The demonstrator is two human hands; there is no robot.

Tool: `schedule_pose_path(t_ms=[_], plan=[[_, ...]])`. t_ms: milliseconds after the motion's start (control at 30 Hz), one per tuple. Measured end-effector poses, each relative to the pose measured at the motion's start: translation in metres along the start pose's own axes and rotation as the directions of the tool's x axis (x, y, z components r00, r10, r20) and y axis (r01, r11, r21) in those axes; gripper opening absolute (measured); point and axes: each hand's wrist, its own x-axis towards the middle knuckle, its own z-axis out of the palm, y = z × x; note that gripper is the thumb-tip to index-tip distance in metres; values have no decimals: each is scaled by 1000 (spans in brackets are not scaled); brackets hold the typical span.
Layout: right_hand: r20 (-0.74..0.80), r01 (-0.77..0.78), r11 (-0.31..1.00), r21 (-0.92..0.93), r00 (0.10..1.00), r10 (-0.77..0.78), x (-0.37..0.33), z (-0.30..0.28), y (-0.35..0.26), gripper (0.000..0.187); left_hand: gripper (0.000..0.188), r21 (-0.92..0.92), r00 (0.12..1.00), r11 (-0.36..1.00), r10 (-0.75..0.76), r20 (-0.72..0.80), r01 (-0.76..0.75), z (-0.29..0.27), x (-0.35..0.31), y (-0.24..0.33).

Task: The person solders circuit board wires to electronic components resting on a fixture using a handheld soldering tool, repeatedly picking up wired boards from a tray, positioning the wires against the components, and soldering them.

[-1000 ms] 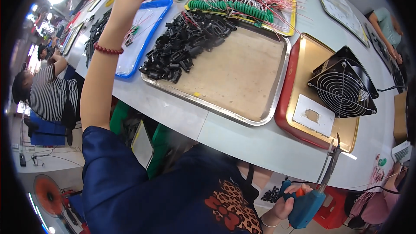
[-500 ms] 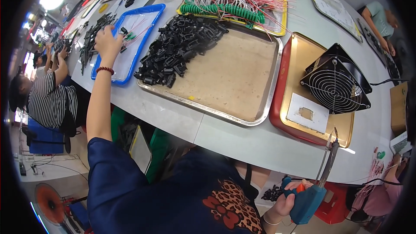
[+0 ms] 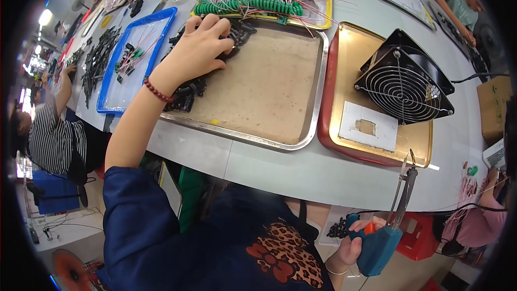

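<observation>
My left hand is over the pile of black plastic parts in the left of a shallow metal tray. Its fingers are spread and slightly bent, and I see nothing held in them; it hides much of the pile. Low at the right, my right hand is wrapped round a teal soldering gun with a red-orange trigger. The gun points upward, its thin tip near the front edge of a gold-coloured tray. Small green boards with wires lie in a blue tray left of my arm.
Behind the metal tray, a yellow-rimmed tray holds many green boards with red and white wires. A black fan and a white card rest on the gold tray. More black parts lie far left. Other people sit around the table.
My left hand has moved right, from over the blue tray to the black parts in the metal tray. My right hand keeps its grip on the soldering gun. The view has shifted slightly.
</observation>
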Motion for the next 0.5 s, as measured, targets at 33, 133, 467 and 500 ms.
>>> schedule_pose_path(t_ms=[33,133,467,500], plan=[[-17,9,1000,10,1000,-9,1,0,0,62,25,20,999,999,50,-13,-50,1,-3,-2],[-39,9,1000,22,999,-8,3,2,0,62,25,201,978,974,140,-157,-107,6,-11,-2],[42,47,999,-26,998,-46,8,10,-1,55,21,-282,984,952,74,-163,-118,13,1,91],[24,21,997,-69,1000,-20,7,11,-3,58,21,-286,983,950,80,-163,-125,14,2,91]])
